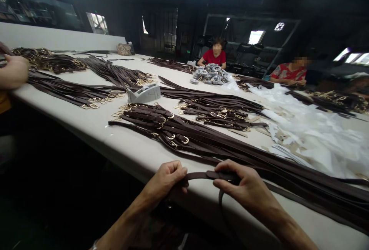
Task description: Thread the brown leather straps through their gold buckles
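A dark brown leather strap [197, 175] stretches between my two hands over the table's near edge. My left hand [171, 177] is closed on its left part, thumb pressed on top. Around a thicker, layered section to the right, my right hand [240, 181] pinches with thumb and fingers. One length of the strap hangs below my right hand in a loop. Just beyond my hands lies a long bundle of brown straps [207, 134] with gold-coloured buckles [184, 139] at its left end.
A grey tape dispenser [145, 93] stands behind the bundle. More strap piles [115, 69] lie farther back, with white plastic wrapping [314, 127] at right. Two people in red [215, 57] sit across the table [86, 117]. Another person's hand [14, 71] reaches in at far left.
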Motion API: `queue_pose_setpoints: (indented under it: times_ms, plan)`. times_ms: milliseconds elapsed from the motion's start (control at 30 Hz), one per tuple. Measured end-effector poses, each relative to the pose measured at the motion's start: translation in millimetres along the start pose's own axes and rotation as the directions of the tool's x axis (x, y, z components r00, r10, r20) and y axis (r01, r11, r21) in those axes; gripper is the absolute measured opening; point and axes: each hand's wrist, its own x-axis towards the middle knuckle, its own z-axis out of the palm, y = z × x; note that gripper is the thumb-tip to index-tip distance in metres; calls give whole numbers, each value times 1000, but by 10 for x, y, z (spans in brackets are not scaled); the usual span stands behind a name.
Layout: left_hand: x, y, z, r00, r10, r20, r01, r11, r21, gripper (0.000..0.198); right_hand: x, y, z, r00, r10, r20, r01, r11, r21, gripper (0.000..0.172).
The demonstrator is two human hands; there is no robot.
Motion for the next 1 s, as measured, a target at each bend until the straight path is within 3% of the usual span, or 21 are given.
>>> queue_pose_setpoints:
  times_ms: [100,167,267,433,533,633,733,867,933,1000]
  plan:
    - [15,77,83,990,56,130,-77,983,167,57,-4,-25,64,996,-83,33,84,996,-43,18]
    - [33,125,171,986,64,154,-106,953,284,56,-6,-83,137,990,-136,44,139,988,-63,16]
    - [46,142,245,987,47,153,-83,966,244,50,-8,-162,182,988,-138,67,139,990,-23,13]
    - [-22,75,42,973,-36,226,40,999,-12,46,-22,-110,67,991,-11,133,-1,996,85,11]
    - [-76,63,-171,980,-32,198,30,999,15,46,-32,-4,3,985,38,171,-62,988,140,13]
    - [-86,111,-273,981,-5,196,-4,999,43,46,-16,41,-27,957,51,285,-127,958,255,20]
    - [-35,213,-204,984,15,175,-26,998,60,43,36,-22,-9,901,6,434,-158,936,316,27]
    - [71,320,-31,982,-4,188,-22,990,138,36,111,-145,114,794,-7,608,-282,882,378,55]
    - [103,316,-15,978,0,209,-22,995,102,34,127,-143,168,792,18,610,-355,827,436,61]
    - [105,277,-59,970,45,238,-54,998,31,37,124,-89,172,832,39,554,-370,783,500,61]
